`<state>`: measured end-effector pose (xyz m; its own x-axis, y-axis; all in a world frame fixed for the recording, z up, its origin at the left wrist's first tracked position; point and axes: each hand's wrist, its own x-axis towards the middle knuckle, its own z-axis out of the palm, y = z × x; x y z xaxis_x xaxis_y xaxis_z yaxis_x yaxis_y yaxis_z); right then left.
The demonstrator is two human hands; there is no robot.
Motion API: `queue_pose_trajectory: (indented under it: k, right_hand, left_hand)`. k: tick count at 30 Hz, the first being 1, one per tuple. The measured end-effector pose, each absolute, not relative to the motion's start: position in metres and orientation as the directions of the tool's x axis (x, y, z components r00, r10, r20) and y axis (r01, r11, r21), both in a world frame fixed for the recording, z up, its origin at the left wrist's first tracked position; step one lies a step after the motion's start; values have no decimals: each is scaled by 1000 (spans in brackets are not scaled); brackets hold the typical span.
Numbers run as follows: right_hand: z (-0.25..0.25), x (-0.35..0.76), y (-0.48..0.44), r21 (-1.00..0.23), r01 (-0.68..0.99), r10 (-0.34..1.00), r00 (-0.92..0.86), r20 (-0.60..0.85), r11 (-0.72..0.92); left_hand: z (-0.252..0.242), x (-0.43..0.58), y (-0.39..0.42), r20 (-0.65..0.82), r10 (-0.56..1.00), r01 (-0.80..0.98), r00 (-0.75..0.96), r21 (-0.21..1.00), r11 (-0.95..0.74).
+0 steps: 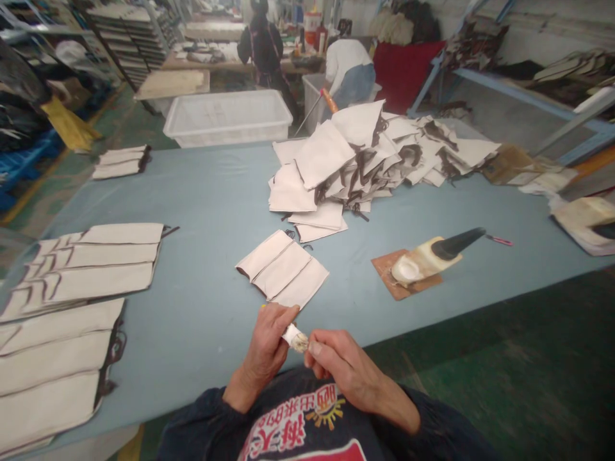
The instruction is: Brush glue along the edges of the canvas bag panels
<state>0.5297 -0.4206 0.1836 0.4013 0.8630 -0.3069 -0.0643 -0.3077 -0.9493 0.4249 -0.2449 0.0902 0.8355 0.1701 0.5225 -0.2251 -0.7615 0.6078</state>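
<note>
- From my remote seat I look first at the brush (295,337): it is in the air between the two hands, just before the near edge of the desk (202,218), with its pale bristles (301,344) turned to the right.
- The left hand (269,339) has its fingers closed around the white part of it. I would hold there firmly, close behind the bristles, so that the brush does not turn.
- The right hand (343,365) has thumb and forefinger together on the bristle tips; whether something is caught between them, I cannot tell.
- For this step I would pinch lightly and work along the bristles, in small strokes, because a hard pull may splay them or tear them out.
- Just beyond the left hand lie overlapping fabric pieces (288,272); I would work on the near side of them, so that no dirt falls on the pale cloth.
- To the right, a brown board (391,282) carries a stained pale object (413,264), well apart from the elbows.
- Farther, a loose heap (327,153) of similar pieces; to the left, layered rows (108,262).
</note>
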Motion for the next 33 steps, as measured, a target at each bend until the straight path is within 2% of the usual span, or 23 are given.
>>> queue_pose_trajectory:
  k: [12,16,19,22,24,27,28,30,32,33]
  right_hand:
    - [168,530,-415,-893,-26,809,411,-420,-450]
    - [167,530,-414,-846,163,802,447,-396,-508]
    - [159,528,-414,-664,460,785,521,-335,-589]
    - [144,536,-428,-367,687,778,565,-273,-627]
    - [135,554,-449,-196,687,710,638,-297,-700]
    - [128,584,-483,-97,564,563,764,-314,-820]
    - [129,590,-489,-115,534,540,778,-320,-838]
    - [134,590,-491,-357,451,562,759,-330,-818]
    - [143,577,-478,-617,387,651,706,-279,-685]
    - [148,568,-468,-708,363,687,688,-235,-606]
  left_hand:
    - [90,423,-240,501,101,-214,860,533,-819]
    - [89,425,-238,486,45,-193,873,427,-883]
    - [89,429,-238,446,-49,-195,894,289,-937]
    - [87,427,-230,388,-182,-269,903,181,-946]
    - [85,421,-214,370,-178,-240,912,128,-962]
    - [84,411,-186,337,-41,-73,941,83,-994]
    - [84,410,-180,317,-5,-40,948,104,-994]
    - [85,412,-178,295,33,-36,955,227,-973]
    - [86,420,-187,315,76,-68,946,421,-905]
    - [87,425,-195,327,113,-79,938,520,-850]
